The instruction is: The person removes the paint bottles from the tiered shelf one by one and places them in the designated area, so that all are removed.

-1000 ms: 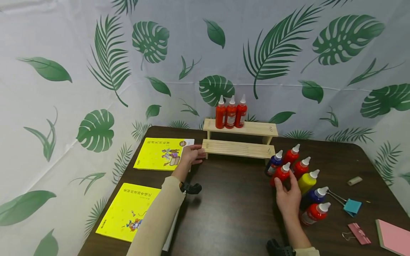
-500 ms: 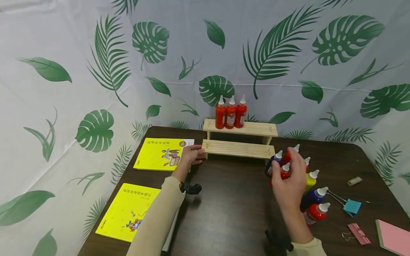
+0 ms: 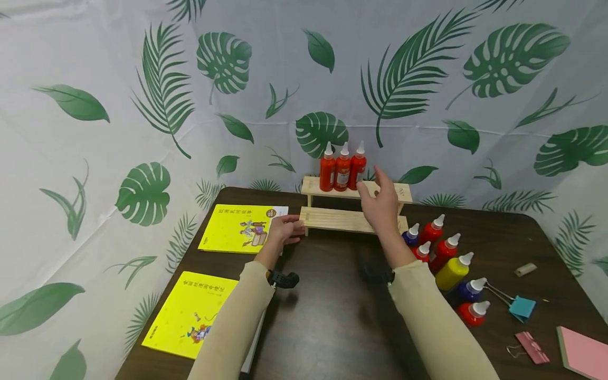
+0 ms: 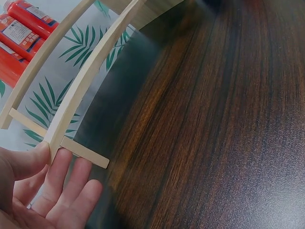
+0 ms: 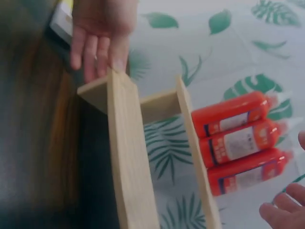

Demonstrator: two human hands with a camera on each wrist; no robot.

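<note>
A two-step wooden rack [image 3: 339,219] stands at the back of the table. My left hand [image 3: 282,231] pinches the left end of its lower step, thumb on top and fingers beneath, as the left wrist view shows. On the upper step, a left squeeze bottle [image 3: 326,173], a middle squeeze bottle [image 3: 342,174] and a right squeeze bottle [image 3: 357,171] stand side by side, all red with white nozzles. My right hand [image 3: 382,205] is raised over the rack, just right of them, thumb and fingers spread and holding nothing. It hides part of both steps.
Right of the rack stand several squeeze bottles, among them a yellow one [image 3: 452,273] and a blue one [image 3: 470,290]. Beyond them lie a blue binder clip [image 3: 523,307], a pink binder clip [image 3: 532,347] and a pink notepad [image 3: 585,350]. Yellow books [image 3: 233,227] lie left.
My right hand has left the red squeeze bottle in the right-hand group and moved up and left to the rack. My left hand has stayed on the rack.
</note>
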